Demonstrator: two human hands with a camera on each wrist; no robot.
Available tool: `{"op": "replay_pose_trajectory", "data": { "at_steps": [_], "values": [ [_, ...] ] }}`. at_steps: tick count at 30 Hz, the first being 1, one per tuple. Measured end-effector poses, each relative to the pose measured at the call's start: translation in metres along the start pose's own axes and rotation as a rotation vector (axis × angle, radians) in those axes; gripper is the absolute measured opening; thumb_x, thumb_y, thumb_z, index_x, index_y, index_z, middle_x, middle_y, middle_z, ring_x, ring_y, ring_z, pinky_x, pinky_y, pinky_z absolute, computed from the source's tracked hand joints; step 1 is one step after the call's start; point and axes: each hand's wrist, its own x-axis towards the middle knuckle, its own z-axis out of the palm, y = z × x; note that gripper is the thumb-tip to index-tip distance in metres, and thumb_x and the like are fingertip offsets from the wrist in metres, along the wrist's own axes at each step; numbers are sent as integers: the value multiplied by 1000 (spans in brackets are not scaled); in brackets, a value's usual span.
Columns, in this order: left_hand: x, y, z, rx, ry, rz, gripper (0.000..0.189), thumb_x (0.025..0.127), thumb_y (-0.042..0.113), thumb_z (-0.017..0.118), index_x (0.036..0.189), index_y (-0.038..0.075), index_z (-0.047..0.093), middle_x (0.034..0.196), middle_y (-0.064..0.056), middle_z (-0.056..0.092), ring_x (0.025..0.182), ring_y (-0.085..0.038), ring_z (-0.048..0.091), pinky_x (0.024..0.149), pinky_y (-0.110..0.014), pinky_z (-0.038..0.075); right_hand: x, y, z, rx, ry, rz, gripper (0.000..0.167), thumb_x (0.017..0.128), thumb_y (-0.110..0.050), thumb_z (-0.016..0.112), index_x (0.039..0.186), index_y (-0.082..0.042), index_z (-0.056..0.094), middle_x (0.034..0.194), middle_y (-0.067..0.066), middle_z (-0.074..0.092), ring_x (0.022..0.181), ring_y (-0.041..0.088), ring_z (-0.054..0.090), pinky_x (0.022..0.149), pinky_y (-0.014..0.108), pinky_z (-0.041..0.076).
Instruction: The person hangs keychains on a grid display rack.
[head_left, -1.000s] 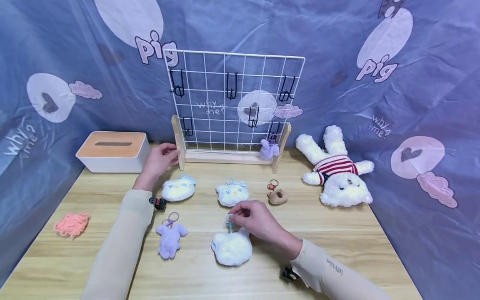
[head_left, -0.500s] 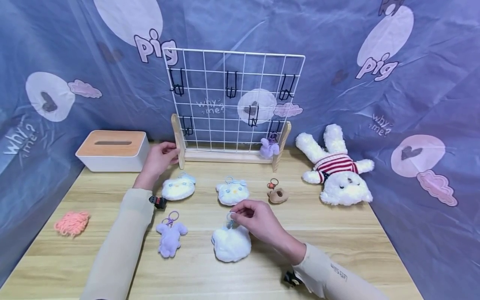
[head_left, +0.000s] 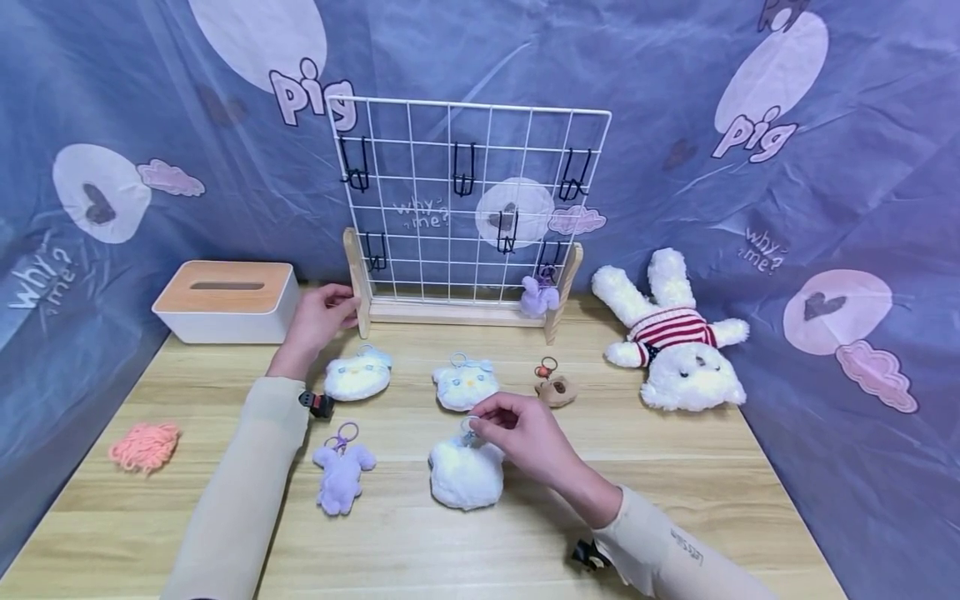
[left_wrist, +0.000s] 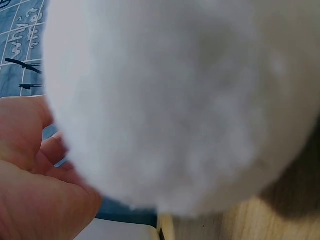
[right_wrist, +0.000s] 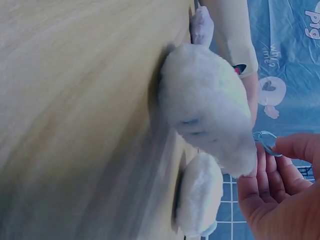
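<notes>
My right hand (head_left: 528,437) pinches the ring (right_wrist: 266,142) of a white plush cat-head keychain (head_left: 467,479), its plain furry back facing me in the head view. In the right wrist view the same keychain hangs tilted beside the fingers. At the rack's left side, my left hand (head_left: 321,321) grips the wooden upright (head_left: 358,287) of a white wire grid rack (head_left: 468,208); the fingertips are partly hidden. A white plush cat head (left_wrist: 175,110) fills most of the left wrist view. Two similar keychains (head_left: 358,375) lie face up before the rack.
Black hooks (head_left: 463,171) sit on the grid, one with a purple plush (head_left: 538,297). On the table lie a purple plush keychain (head_left: 341,479), a brown one (head_left: 557,391), pink yarn (head_left: 145,447) and a white teddy bear (head_left: 690,367). A tissue box (head_left: 225,304) stands left.
My right hand has moved slightly forward and right, and the white cat-head keychain has come along with it, away from me. My left hand stays on the rack's upright.
</notes>
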Motion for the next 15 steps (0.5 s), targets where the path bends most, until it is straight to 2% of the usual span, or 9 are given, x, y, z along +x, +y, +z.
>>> {"op": "replay_pose_trajectory", "data": {
  "at_steps": [8,15],
  "values": [
    [0,0,1,1,3,7,41,113,10,66,145,-16,61,118,-22,65,87,-5,69,85,-15,70,-2,-6,-8,20,1,-25,7,100,-8,81,107,-7,83,94,8,80,78,7,67,63,16,56],
    [-1,2,1,0,-1,-4,41,114,10,64,146,-15,60,122,-23,65,87,-4,68,86,-15,70,0,-14,-18,18,14,-37,8,100,-8,81,108,-6,82,99,9,81,82,7,69,70,16,60]
  ]
}}
